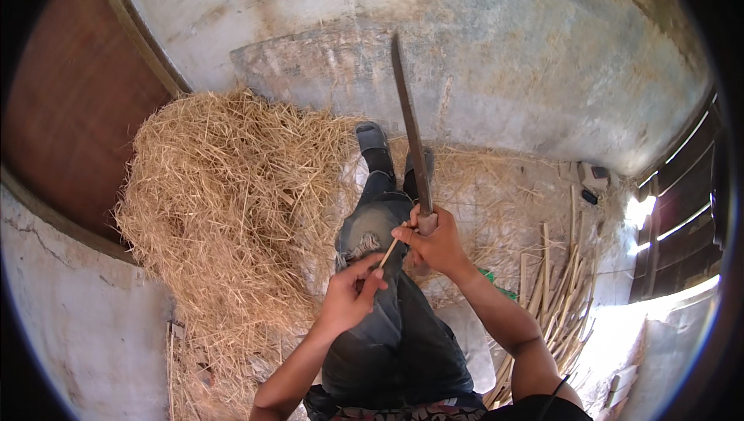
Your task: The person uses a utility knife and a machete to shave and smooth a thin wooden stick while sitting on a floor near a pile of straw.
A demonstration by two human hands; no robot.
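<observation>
Between my two hands, above my lap, runs a short thin stick (390, 251), pale like split bamboo. My left hand (353, 291) pinches its lower end between thumb and fingers. My right hand (434, 243) is wrapped round the handle of a machete (408, 111), and its thumb and a finger also touch the stick's upper end. The long dark blade points up and away from me, tilted slightly left, in front of the wall. My legs in dark jeans (364, 227) stretch forward beneath the hands.
A large heap of straw (232, 181) fills the left side. Several long bamboo strips (554, 297) lie at the right, near a bit of green material (500, 285). A stained wall (496, 72) stands ahead, a brown door (77, 103) at the left, dark slats (682, 212) at the right.
</observation>
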